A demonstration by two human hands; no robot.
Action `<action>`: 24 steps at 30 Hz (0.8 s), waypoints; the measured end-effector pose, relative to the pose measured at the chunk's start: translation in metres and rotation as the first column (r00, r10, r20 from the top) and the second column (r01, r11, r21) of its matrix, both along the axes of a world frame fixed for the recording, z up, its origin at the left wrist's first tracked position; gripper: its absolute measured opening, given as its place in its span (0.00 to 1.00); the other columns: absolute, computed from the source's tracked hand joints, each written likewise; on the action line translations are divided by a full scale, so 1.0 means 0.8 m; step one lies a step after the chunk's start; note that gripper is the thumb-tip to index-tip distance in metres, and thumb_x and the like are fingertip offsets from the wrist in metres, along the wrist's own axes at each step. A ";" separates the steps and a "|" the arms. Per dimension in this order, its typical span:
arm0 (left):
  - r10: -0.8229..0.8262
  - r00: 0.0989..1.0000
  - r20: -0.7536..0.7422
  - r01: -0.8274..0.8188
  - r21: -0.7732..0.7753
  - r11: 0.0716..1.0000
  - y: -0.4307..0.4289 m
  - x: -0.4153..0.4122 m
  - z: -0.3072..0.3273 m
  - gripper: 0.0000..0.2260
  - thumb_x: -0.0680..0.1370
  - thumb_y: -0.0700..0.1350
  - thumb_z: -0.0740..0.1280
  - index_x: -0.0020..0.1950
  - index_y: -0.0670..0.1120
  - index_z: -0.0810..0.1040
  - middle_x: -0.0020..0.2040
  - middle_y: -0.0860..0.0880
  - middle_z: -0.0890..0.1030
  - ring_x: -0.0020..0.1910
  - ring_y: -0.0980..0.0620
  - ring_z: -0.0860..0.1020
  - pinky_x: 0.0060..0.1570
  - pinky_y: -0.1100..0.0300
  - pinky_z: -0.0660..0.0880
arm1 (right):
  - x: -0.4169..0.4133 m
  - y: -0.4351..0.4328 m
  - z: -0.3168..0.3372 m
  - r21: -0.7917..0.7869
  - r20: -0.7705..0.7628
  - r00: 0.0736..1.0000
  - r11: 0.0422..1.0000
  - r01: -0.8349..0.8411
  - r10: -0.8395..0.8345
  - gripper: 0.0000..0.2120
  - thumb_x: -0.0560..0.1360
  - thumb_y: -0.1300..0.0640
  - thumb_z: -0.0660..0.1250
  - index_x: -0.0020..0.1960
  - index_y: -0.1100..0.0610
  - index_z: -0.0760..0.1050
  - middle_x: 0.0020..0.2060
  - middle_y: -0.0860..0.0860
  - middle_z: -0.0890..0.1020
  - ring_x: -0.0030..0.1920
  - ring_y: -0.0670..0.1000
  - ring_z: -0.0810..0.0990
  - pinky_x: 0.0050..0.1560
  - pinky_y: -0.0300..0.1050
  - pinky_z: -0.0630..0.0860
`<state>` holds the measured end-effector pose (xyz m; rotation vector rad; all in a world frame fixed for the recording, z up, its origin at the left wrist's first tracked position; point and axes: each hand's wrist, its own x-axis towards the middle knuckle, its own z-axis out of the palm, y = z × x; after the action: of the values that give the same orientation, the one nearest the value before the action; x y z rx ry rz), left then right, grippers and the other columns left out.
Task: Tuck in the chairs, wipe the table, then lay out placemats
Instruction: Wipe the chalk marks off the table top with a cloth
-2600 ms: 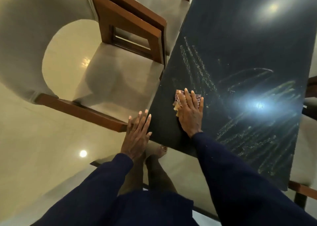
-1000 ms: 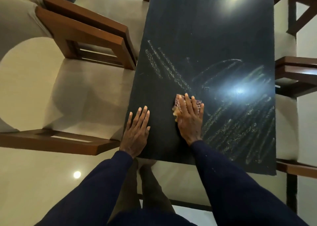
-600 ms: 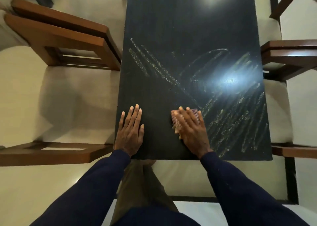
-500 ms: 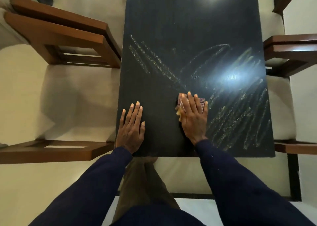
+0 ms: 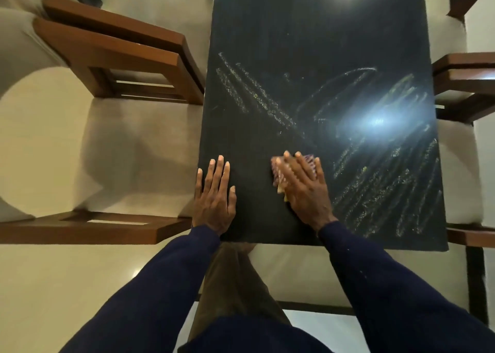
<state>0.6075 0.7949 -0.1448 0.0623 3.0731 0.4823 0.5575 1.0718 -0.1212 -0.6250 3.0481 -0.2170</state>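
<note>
A dark tabletop [image 5: 316, 44] runs away from me, streaked with pale smear marks [image 5: 257, 92] across its near half. My right hand [image 5: 305, 189] lies flat with straight fingers on a small purple-and-yellow cloth [image 5: 278, 181], pressing it to the table near the front edge; the hand is motion-blurred. My left hand [image 5: 214, 194] rests flat on the table's near left corner, fingers straight, holding nothing. Most of the cloth is hidden under my right hand.
A cream-seated chair with wooden arms [image 5: 112, 143] stands at the table's left side, another chair [image 5: 150, 17] behind it. More wooden-armed chairs [image 5: 466, 84] sit along the right side. A glossy cream floor [image 5: 67, 285] lies below left. My legs are at the table's near end.
My right hand has slid the cloth back toward me and slightly left, fingers now angled left. My left hand has stayed flat at the corner. The view has shifted to face the table end-on.
</note>
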 end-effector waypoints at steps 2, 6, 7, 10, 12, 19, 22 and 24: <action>0.000 1.000 0.001 0.000 0.000 1.000 0.000 0.000 0.001 0.28 0.87 0.52 0.53 0.87 0.44 0.56 0.88 0.45 0.51 0.87 0.47 0.48 0.84 0.41 0.50 | -0.027 -0.038 -0.005 -0.026 -0.014 0.978 0.978 0.206 -0.206 0.32 0.85 0.50 0.62 0.86 0.48 0.57 0.86 0.51 0.59 0.86 0.57 0.55 0.83 0.70 0.49; -0.002 1.000 -0.012 0.003 0.023 1.000 -0.002 0.003 0.003 0.27 0.87 0.49 0.53 0.86 0.43 0.57 0.87 0.45 0.52 0.87 0.47 0.49 0.84 0.41 0.51 | -0.041 -0.112 -0.011 -0.076 -0.002 0.980 0.977 0.200 -0.200 0.34 0.84 0.53 0.64 0.87 0.48 0.56 0.86 0.52 0.59 0.86 0.58 0.54 0.82 0.72 0.49; -0.004 1.000 -0.018 0.005 0.034 0.999 -0.003 0.003 0.003 0.27 0.87 0.49 0.53 0.86 0.43 0.57 0.87 0.45 0.53 0.87 0.47 0.50 0.84 0.41 0.51 | -0.029 -0.116 -0.011 -0.079 0.004 0.993 0.990 0.114 -0.114 0.36 0.83 0.53 0.66 0.87 0.49 0.55 0.86 0.53 0.58 0.86 0.59 0.53 0.82 0.73 0.49; -0.015 1.000 -0.020 0.015 0.042 0.999 -0.006 0.004 0.002 0.27 0.87 0.49 0.53 0.86 0.43 0.57 0.87 0.45 0.53 0.87 0.47 0.50 0.84 0.40 0.51 | 0.030 -0.089 -0.006 -0.061 0.031 0.994 0.993 -0.105 0.107 0.40 0.81 0.48 0.69 0.87 0.49 0.53 0.87 0.53 0.54 0.87 0.59 0.49 0.81 0.74 0.50; -0.027 1.000 -0.011 0.028 0.035 0.999 -0.005 0.003 0.003 0.27 0.88 0.49 0.52 0.86 0.43 0.56 0.87 0.45 0.52 0.87 0.46 0.49 0.84 0.40 0.51 | 0.066 -0.043 -0.005 -0.046 0.055 0.984 0.985 -0.166 0.168 0.40 0.81 0.47 0.68 0.87 0.49 0.54 0.87 0.53 0.53 0.87 0.58 0.49 0.81 0.74 0.52; -0.121 0.993 -0.009 0.120 -0.020 0.993 0.003 -0.002 0.006 0.27 0.88 0.50 0.52 0.86 0.43 0.56 0.87 0.45 0.51 0.87 0.46 0.48 0.84 0.41 0.47 | 0.008 0.013 0.003 -0.012 0.009 0.972 0.972 0.233 -0.233 0.32 0.84 0.51 0.60 0.87 0.51 0.56 0.86 0.52 0.57 0.86 0.57 0.53 0.82 0.72 0.52; -0.122 0.992 -0.010 0.122 -0.029 0.992 0.003 -0.003 0.011 0.27 0.88 0.49 0.53 0.86 0.43 0.56 0.87 0.45 0.51 0.87 0.46 0.48 0.84 0.40 0.49 | -0.054 -0.040 -0.003 -0.036 -0.011 0.930 0.930 0.367 -0.367 0.30 0.85 0.53 0.59 0.86 0.49 0.57 0.85 0.53 0.61 0.85 0.58 0.57 0.81 0.73 0.51; -0.114 0.993 -0.016 0.114 -0.029 0.993 0.002 -0.004 0.013 0.27 0.88 0.48 0.54 0.86 0.43 0.57 0.87 0.45 0.51 0.87 0.47 0.49 0.84 0.40 0.51 | -0.071 -0.075 -0.007 -0.058 -0.021 0.935 0.934 0.351 -0.353 0.29 0.86 0.52 0.58 0.86 0.49 0.58 0.85 0.52 0.61 0.85 0.58 0.56 0.82 0.72 0.50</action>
<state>0.6042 0.7968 -0.1343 0.2412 3.0703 0.4347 0.5011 1.0120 -0.1266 -0.0746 3.1708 -0.2969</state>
